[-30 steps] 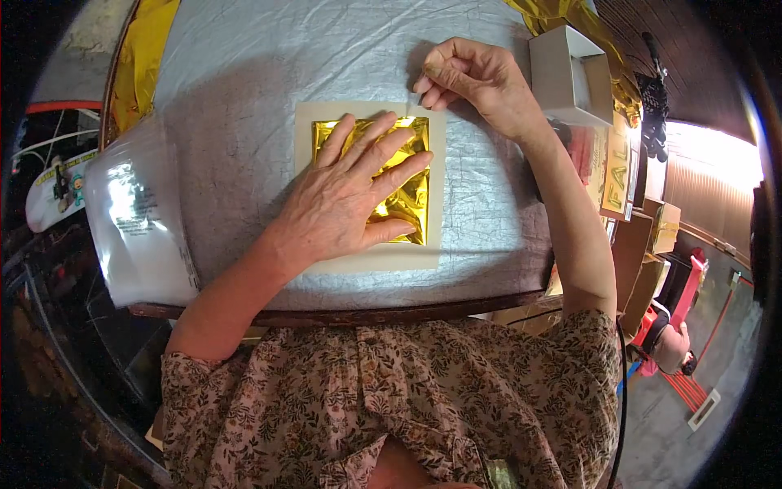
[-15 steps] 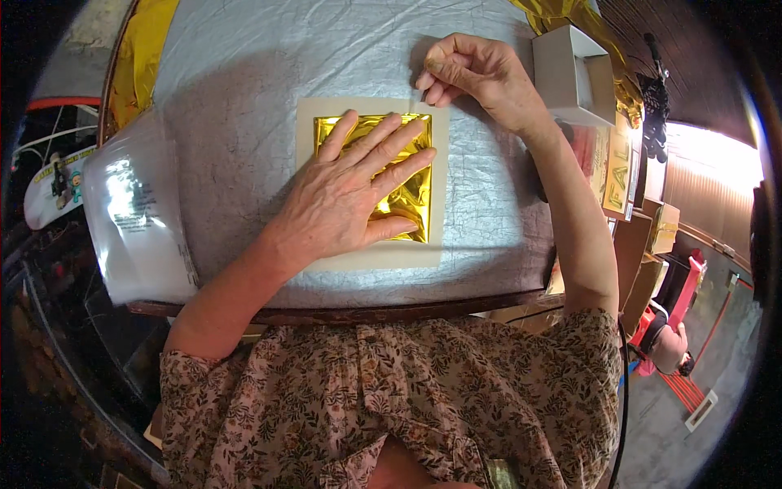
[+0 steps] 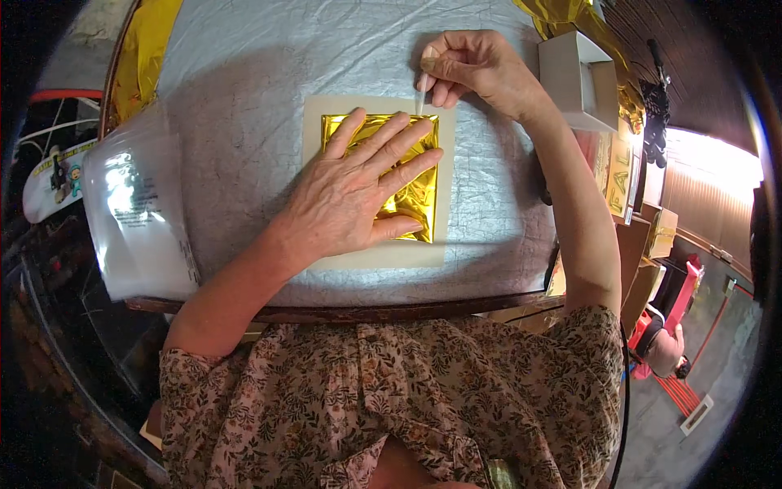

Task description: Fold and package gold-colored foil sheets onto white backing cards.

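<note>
A square of shiny gold foil [image 3: 411, 196] lies on a larger cream-coloured sheet [image 3: 445, 187] in the middle of the table. My left hand [image 3: 350, 187] rests flat over the foil, fingers spread and pointing away from me. Beyond the far right corner of the foil, my right hand [image 3: 464, 69] is pinched around a thin, pale, stick-like piece [image 3: 420, 99]. This piece points down toward the foil's far edge; whether it touches is hard to see. Parts of the foil and sheet are hidden under my left hand and forearm.
Crinkled silver-grey cloth [image 3: 244, 196] covers the table. A clear plastic sleeve [image 3: 138, 212] hangs at the left edge. An open white box [image 3: 566, 77] stands at the far right beside more gold foil [image 3: 566, 12]. Cardboard boxes [image 3: 643, 253] and another person [image 3: 661, 350] are farther right.
The pale thin piece in my right hand shows more clearly, and its tip sits slightly farther left along the foil's far edge. My left hand stays pressed on the foil.
</note>
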Motion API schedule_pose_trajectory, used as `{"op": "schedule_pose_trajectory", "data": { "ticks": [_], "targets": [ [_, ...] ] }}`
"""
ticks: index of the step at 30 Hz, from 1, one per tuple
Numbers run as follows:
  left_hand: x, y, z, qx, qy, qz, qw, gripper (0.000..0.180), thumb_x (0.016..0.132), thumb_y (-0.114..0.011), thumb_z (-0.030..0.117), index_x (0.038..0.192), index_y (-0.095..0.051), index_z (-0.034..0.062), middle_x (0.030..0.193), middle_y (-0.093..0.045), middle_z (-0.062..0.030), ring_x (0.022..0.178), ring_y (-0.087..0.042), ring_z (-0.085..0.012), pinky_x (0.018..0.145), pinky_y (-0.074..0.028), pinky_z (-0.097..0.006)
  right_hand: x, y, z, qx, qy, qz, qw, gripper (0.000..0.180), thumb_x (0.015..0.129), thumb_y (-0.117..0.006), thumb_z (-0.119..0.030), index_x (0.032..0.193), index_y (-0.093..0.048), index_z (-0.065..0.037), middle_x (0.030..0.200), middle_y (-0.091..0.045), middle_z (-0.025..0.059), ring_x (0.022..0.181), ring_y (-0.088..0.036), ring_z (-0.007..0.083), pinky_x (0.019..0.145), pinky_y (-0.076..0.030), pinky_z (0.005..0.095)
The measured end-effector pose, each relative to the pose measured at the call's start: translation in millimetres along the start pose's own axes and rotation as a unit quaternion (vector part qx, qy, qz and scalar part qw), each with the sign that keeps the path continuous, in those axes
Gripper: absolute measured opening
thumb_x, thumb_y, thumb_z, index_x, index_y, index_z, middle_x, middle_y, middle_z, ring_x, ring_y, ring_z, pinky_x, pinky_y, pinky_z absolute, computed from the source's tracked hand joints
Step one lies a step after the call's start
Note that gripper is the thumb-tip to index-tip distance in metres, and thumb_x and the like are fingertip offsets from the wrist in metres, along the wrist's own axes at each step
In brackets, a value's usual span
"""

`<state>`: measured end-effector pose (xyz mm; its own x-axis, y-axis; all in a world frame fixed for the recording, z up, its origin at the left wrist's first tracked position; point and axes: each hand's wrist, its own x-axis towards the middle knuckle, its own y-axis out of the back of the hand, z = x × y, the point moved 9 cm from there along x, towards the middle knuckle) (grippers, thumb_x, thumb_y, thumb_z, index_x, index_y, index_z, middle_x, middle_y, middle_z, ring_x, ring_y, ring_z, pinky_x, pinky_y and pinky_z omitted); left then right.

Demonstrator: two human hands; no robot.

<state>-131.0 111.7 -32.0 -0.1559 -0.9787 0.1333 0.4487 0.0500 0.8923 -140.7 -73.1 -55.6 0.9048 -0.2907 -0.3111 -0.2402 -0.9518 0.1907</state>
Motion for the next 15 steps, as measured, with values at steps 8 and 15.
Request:
{"op": "schedule_pose_trajectory", "data": {
  "ticks": [8,15],
  "targets": [
    [0.1,-1.0,-0.9,-0.005,-0.003,0.001,1.0,0.083,0.085,-0.07,0.058,0.154,-0.045,0.0191,0.161,-0.039,-0.0081,0.148,-0.035,-0.0274,0.124,-0.02,-0.054,4.0,-3.4,-5.9,-0.005,-0.014,-0.013,1.0,0.015,0.097,-0.069,-0.016,0.09,-0.07,-0.003,0.082,-0.075,0.006,0.067,-0.068,0.0095,0.061,-0.056,0.0242],
    [-0.7,-1.1,-1.6,-0.01,0.0,0.002,1.0,0.085,0.083,-0.073,0.056,0.154,-0.045,0.0197,0.163,-0.036,-0.0077,0.149,-0.034,-0.0284,0.124,-0.02,-0.054,2.9,-6.3,-7.4,-0.038,-0.032,-0.001,0.999,0.017,0.095,-0.07,-0.016,0.084,-0.069,-0.003,0.077,-0.074,0.0052,0.061,-0.065,0.0083,0.057,-0.054,0.0237]
  ]
}}
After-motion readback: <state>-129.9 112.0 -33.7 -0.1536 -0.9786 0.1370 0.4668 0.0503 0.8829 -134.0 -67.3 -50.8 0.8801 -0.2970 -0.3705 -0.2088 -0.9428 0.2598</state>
